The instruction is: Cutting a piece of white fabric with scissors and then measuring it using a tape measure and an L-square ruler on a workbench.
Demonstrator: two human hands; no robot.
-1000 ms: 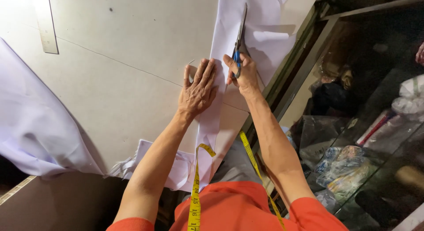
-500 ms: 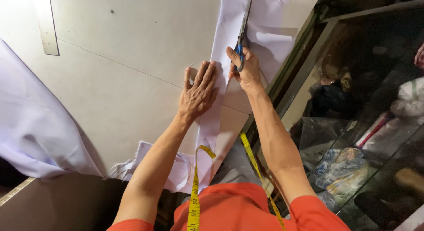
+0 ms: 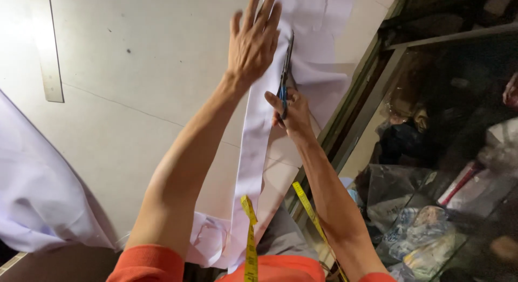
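The left hand (image 3: 253,39) lay flat on a long strip of white cloth (image 3: 253,152), fingers (image 3: 272,15) spread wide and pressing the cloth down onto the pale tabletop (image 3: 135,88); it held nothing. The right hand (image 3: 291,112) sat just beside and below it, its fingers curled shut through the blue handles of a pair of scissors (image 3: 285,71). The dark blades pointed away from the person, along the right edge of the left hand, and lay on the cloth; whether the blades were apart or together could not be told. The strip of cloth ran from the far edge of the tabletop, under both hands, down toward the person's body, where it hung over the near edge in a crumpled fold. A wider piece of the same white cloth spread out to the right of the scissors near the tabletop's corner. A yellow tape measure (image 3: 250,233) hung around the person's neck over an orange shirt (image 3: 280,268), one end dangling on the strip and the other along the right forearm. A flat ruler (image 3: 47,50) lay at the far left of the tabletop, well apart from the hands. A larger sheet of pale cloth (image 3: 38,190) draped over the left side. To the right of the tabletop, bags and bundles (image 3: 415,228) sat lower down in shadow.
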